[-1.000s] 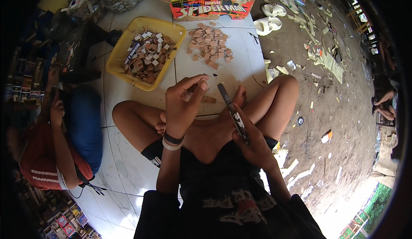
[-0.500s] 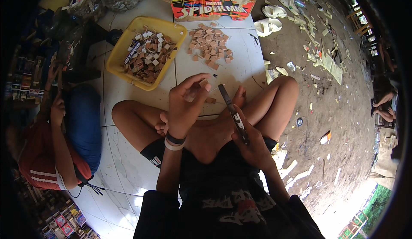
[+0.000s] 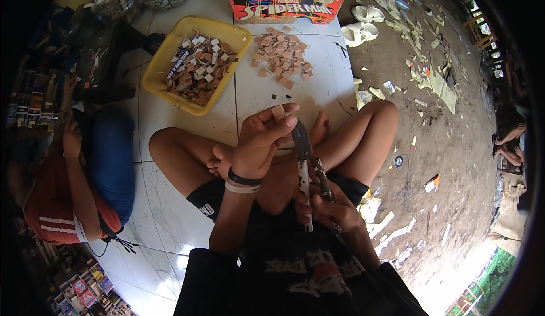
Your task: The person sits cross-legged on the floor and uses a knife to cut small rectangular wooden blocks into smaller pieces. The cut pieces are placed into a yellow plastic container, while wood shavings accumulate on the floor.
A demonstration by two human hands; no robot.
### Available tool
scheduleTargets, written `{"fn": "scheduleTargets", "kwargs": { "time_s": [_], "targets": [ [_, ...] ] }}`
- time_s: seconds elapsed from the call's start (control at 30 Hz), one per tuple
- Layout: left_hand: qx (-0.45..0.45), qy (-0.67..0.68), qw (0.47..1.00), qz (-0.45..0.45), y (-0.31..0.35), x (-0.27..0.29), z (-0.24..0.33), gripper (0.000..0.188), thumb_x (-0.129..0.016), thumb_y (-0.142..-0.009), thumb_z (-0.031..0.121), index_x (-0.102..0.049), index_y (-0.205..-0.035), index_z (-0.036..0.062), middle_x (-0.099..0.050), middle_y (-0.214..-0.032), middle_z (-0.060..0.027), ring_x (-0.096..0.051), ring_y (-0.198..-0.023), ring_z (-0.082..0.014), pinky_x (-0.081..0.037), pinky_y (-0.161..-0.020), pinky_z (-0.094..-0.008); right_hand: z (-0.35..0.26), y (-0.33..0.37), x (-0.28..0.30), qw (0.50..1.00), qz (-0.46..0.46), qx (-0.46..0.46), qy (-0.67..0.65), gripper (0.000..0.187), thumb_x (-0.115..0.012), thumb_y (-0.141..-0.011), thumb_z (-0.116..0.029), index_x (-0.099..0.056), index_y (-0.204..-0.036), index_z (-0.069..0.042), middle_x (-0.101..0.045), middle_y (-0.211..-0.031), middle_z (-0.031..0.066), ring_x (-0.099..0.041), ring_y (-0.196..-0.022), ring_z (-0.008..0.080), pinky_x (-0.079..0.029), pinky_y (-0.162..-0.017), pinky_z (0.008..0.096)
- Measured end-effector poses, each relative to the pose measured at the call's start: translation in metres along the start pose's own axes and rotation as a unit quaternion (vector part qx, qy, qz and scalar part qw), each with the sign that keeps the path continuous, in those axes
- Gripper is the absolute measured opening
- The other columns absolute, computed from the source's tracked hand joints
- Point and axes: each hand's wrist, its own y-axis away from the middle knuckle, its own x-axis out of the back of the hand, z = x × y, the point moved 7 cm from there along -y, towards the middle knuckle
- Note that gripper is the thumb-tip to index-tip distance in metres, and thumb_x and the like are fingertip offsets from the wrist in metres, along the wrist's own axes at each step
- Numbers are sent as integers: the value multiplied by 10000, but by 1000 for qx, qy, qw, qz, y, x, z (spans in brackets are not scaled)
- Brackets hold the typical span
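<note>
Between the thumb and fingers of my left hand [image 3: 258, 137] is a small brown square piece [image 3: 279, 112]. My right hand [image 3: 338, 208] grips a pair of snips [image 3: 305, 171] by its two black-and-white patterned handles, which are spread apart. Its dark metal head points up and touches or nearly touches my left fingertips; whether the jaws are on the piece is hidden. Just beyond my hands, two tiny dark scraps [image 3: 281, 96] lie on the white tiled floor [image 3: 323, 77]. A loose heap of brown squares [image 3: 282, 56] spreads farther out.
Left of the heap stands a yellow basin [image 3: 243, 49] of brown and white squares with a dark wrapper. A printed cardboard box [image 3: 286, 7] is at the far edge. White clogs [image 3: 360, 34] and scraps litter the dirt ground at right. Another person [image 3: 68, 202] sits at left.
My left hand has moved right and now pinches a brown square. The snips' handles have spread, and their head has come up against my left fingers. Two dark scraps now lie on the floor.
</note>
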Motion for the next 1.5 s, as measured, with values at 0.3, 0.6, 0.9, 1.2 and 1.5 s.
{"fn": "scheduleTargets", "kwargs": {
  "time_s": [0.3,0.6,0.9,1.2,1.5],
  "targets": [
    [-28,-37,997,65,3,8,8,275,-710,-1041,196,-686,-1239,7,-732,-1061,-53,-708,-953,-142,-593,-896,-327,-6,3,9,990,38,-7,133,505,-620,-1076,-194,-411,-1498,-11,-593,-1215,111,-606,-1115,187,-529,-930,369],
    [-172,-180,967,50,0,11,17,189,-709,-1027,95,-701,-1161,-38,-743,-1036,-62,-700,-969,-125,-552,-897,-273,-6,10,30,940,138,-32,310,626,-597,-1092,-158,-296,-1612,19,-571,-1451,187,-601,-1354,282,-535,-1078,414],
    [-188,-176,966,30,6,2,4,177,-721,-1002,33,-704,-1158,-50,-748,-1055,-73,-701,-992,-116,-539,-915,-254,-19,7,18,950,126,-27,285,649,-630,-1074,-191,-305,-1596,18,-559,-1418,189,-626,-1288,300,-599,-1002,440],
    [-202,-181,962,29,9,0,9,170,-713,-1000,6,-703,-1157,-56,-750,-1065,-80,-702,-997,-119,-537,-915,-248,-21,8,11,963,132,-23,235,611,-603,-1096,-170,-315,-1610,-12,-586,-1287,105,-634,-1143,185,-631,-922,391],
    [-216,-172,961,22,10,-4,11,177,-699,-980,-59,-702,-1157,-62,-746,-1081,-92,-705,-1016,-131,-544,-937,-263,-18,9,20,949,118,-14,292,500,-628,-1083,-210,-433,-1494,-2,-649,-1163,85,-642,-1051,148,-563,-854,305]
  ]
}}
